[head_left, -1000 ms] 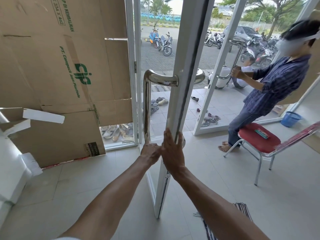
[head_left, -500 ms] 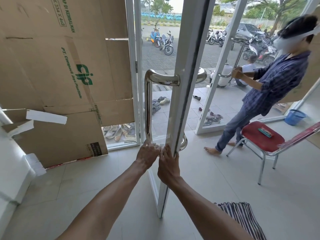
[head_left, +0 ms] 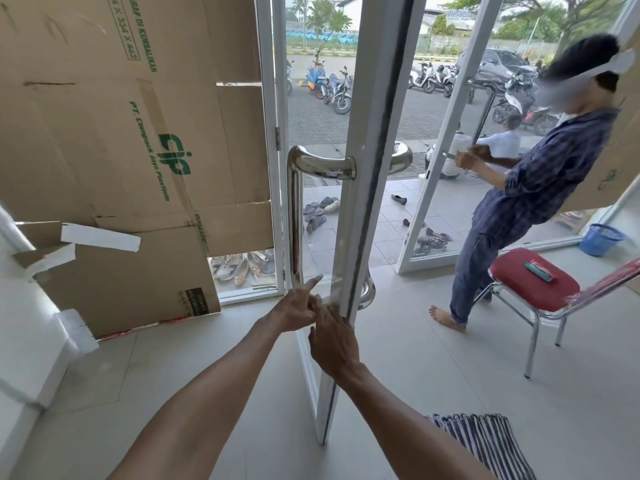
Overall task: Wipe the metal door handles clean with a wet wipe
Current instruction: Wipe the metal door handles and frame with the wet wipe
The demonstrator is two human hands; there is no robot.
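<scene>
A white-framed glass door stands edge-on in front of me. Its chrome pull handle runs vertically on the left face, and the matching handle shows on the right face. My left hand is just below the left handle's lower end, index finger stretched up toward it and the other fingers curled. My right hand lies against the door's edge right under the left hand, its fingertips hidden. A pale blur sits between the hands; I cannot tell if it is a wet wipe.
Another person stands at the second open door, both hands on its handle. A red chair, a blue bucket and a striped mat are to the right. Flattened cardboard covers the left wall; shoes lie outside.
Both my hands have slid down off the handle's lower end. My left index finger now sticks out. The other person has shifted their feet.
</scene>
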